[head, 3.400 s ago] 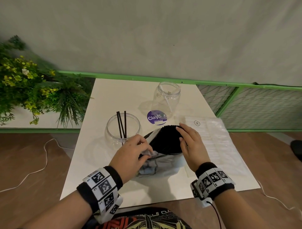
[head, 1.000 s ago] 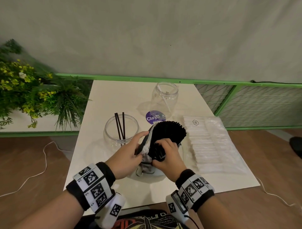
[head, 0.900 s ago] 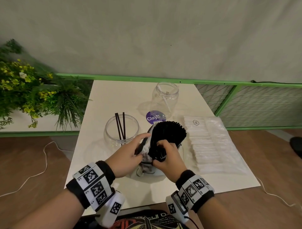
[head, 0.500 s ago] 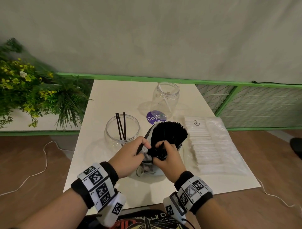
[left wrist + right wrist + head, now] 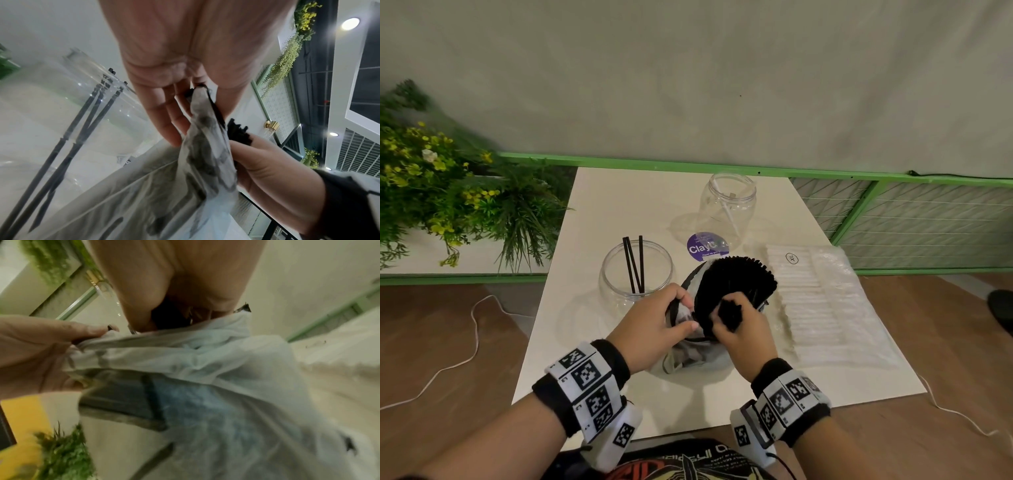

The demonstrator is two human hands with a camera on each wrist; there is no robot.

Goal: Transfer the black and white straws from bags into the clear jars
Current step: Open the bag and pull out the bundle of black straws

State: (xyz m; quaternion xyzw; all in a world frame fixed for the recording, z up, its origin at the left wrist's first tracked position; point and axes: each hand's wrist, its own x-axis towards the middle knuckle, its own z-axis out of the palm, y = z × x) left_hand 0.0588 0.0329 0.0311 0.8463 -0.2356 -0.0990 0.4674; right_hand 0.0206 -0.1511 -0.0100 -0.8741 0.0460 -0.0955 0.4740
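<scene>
A thin plastic bag (image 5: 688,356) (image 5: 205,162) (image 5: 205,369) of black straws (image 5: 736,284) stands propped at the middle of the white table (image 5: 619,205), its straw ends fanned out. My left hand (image 5: 671,318) (image 5: 185,105) pinches the bag's rim. My right hand (image 5: 732,329) grips a small bunch of black straws (image 5: 727,313) (image 5: 238,131) at the bag's mouth. A round clear jar (image 5: 637,270) to the left holds three black straws (image 5: 635,263). A taller clear jar (image 5: 729,205) behind holds one white straw (image 5: 729,212).
A flat clear bag of white straws (image 5: 818,301) lies on the table's right part. A purple round lid (image 5: 705,246) lies between the jars. Green plants (image 5: 448,192) stand left of the table, a green railing (image 5: 893,212) behind and right. White cables trail on the floor.
The bag was tipped up from lying flat. My right hand moved from the straw tips to the bag's mouth and closed round a small bunch; my left hand kept its hold on the rim.
</scene>
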